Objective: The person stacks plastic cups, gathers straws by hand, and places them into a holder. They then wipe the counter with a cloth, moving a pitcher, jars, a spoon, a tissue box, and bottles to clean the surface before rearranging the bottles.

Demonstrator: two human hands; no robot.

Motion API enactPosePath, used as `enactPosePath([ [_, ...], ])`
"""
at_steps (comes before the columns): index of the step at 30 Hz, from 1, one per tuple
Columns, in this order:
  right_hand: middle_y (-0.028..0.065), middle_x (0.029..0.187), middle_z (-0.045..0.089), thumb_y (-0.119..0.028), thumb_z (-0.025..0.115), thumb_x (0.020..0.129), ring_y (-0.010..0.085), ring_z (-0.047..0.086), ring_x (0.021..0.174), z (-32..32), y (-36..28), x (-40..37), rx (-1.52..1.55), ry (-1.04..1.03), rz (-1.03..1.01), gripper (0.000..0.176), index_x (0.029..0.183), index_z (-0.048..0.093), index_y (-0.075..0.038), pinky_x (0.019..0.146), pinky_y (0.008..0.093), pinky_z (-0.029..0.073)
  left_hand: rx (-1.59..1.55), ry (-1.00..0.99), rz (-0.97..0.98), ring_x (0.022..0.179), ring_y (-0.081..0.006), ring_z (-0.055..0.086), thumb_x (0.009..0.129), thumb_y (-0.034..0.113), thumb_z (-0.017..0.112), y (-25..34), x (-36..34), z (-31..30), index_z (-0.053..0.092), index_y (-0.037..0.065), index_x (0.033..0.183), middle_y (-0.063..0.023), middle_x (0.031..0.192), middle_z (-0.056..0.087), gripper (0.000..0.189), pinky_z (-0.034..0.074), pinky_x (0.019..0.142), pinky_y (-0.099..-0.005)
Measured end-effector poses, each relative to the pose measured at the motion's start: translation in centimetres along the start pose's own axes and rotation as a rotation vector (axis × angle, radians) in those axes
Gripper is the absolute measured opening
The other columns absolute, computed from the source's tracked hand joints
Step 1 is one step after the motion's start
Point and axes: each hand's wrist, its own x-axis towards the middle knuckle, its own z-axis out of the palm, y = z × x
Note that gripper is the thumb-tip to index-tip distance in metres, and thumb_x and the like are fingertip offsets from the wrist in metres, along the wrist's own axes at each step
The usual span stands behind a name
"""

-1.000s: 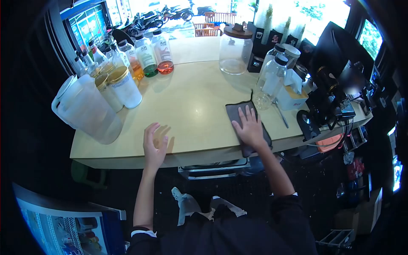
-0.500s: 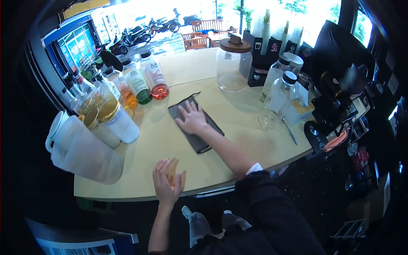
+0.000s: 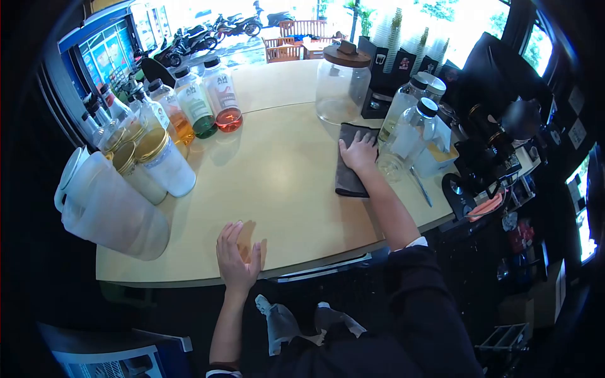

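Right hand lies flat, grip open, on the dark cloth, which runs lengthwise toward the glass jar; left hand rests open at the near edge of the tabletop, with bare surface between them

A pale wooden counter fills the middle of the room. Beyond its far edge, windows let in hard daylight and show parked motorbikes and wooden benches outside. Left of the counter stands a blue-lit cooler. To its right the wall is dark. Below its near edge the floor is black and speckled, with a wire rack on it.
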Motion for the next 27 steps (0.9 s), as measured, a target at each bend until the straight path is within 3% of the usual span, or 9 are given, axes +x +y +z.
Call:
enactPosePath([
  [4,0.0302,0.140,0.031,-0.049,0.032,0.091,0.0454,0.030,0.129,0.9,-2.4,-3.5,-0.115,0.020,-0.002,0.073,0.138,0.029,0.006,0.106,0.0525,0.023,0.009,0.019,-0.003,0.115,-0.0362,0.046,0.082,0.017,0.060,0.1,0.0,0.1,0.046,0.001,0.121,-0.0175,0.119,0.051,0.045,0.037,0.097,-0.0440],
  [8,0.0314,0.143,0.024,-0.045,0.031,0.093,0.0470,0.024,0.132,1.1,-3.5,-14.2,0.037,0.103,-0.606,0.068,0.138,0.028,0.005,0.108,0.0561,0.015,-0.003,0.035,-0.014,0.115,-0.0353,0.047,0.081,0.020,0.062,0.1,-0.2,0.2,0.047,0.001,0.121,-0.0168,0.117,0.051,0.046,0.038,0.095,-0.0444],
  [11,0.0267,0.142,0.030,-0.047,0.041,0.090,0.0413,0.026,0.133,-2.3,-1.7,-18.2,0.263,-0.028,-1.051,0.066,0.136,0.036,0.000,0.111,0.0490,0.016,0.014,0.041,-0.008,0.114,-0.0356,0.047,0.081,0.020,0.062,0.0,-0.1,0.1,0.046,0.001,0.121,-0.0170,0.116,0.051,0.047,0.038,0.095,-0.0444],
  [14,0.0226,0.143,0.032,-0.043,0.051,0.088,0.0391,0.029,0.132,-1.8,-0.4,-12.7,0.305,-0.004,-0.948,0.061,0.133,0.042,-0.004,0.111,0.0446,0.019,0.016,0.063,-0.014,0.113,-0.0357,0.048,0.081,0.021,0.062,-0.1,-0.2,0.2,0.047,0.002,0.121,-0.0170,0.115,0.052,0.047,0.038,0.094,-0.0446],
  [18,0.0248,0.147,0.019,-0.050,0.031,0.093,0.0399,0.018,0.137,-0.2,-4.2,-3.9,0.029,-0.043,-0.250,0.069,0.141,0.025,-0.001,0.111,0.0502,0.015,0.010,0.123,0.036,0.111,-0.0368,0.049,0.082,0.022,0.060,-0.3,-0.4,0.3,0.045,0.001,0.121,-0.0174,0.115,0.052,0.047,0.038,0.094,-0.0452],
  [20,0.0244,0.149,0.015,-0.047,0.027,0.094,0.0397,0.014,0.138,-0.1,-9.7,-3.9,0.012,-0.121,-0.223,0.068,0.142,0.021,0.001,0.110,0.0516,0.014,-0.046,0.155,0.071,0.110,-0.0377,0.048,0.084,0.027,0.058,-0.6,-0.5,0.3,0.043,0.000,0.123,-0.0188,0.114,0.053,0.049,0.038,0.095,-0.0450],
  [24,0.0178,0.143,0.032,-0.037,0.041,0.089,0.0370,0.026,0.133,2.2,-19.6,-14.6,0.190,0.038,-1.195,0.059,0.136,0.035,-0.002,0.110,0.0509,0.015,-0.182,0.187,0.144,0.113,-0.0338,0.047,0.086,0.032,0.055,-1.4,-1.4,0.1,0.040,-0.002,0.124,-0.0195,0.118,0.050,0.053,0.036,0.097,-0.0430],
  [25,0.0166,0.144,0.032,-0.038,0.043,0.087,0.0340,0.025,0.135,0.1,-20.2,-18.3,-0.093,0.054,-1.442,0.058,0.136,0.037,-0.008,0.111,0.0513,0.013,-0.400,0.300,0.011,0.115,-0.0324,0.046,0.086,0.033,0.056,-1.8,-1.8,0.4,0.039,-0.003,0.125,-0.0189,0.120,0.049,0.056,0.036,0.097,-0.0425],
  [27,0.0164,0.145,0.030,-0.043,0.051,0.080,0.0293,0.022,0.138,3.5,-21.0,-24.2,0.074,0.047,-1.596,0.066,0.136,0.036,-0.013,0.112,0.0527,0.007,-0.610,0.442,-0.136,0.118,-0.0280,0.043,0.087,0.028,0.053,-1.9,-2.0,-0.2,0.034,-0.006,0.127,-0.0195,0.124,0.044,0.056,0.034,0.100,-0.0407],
])
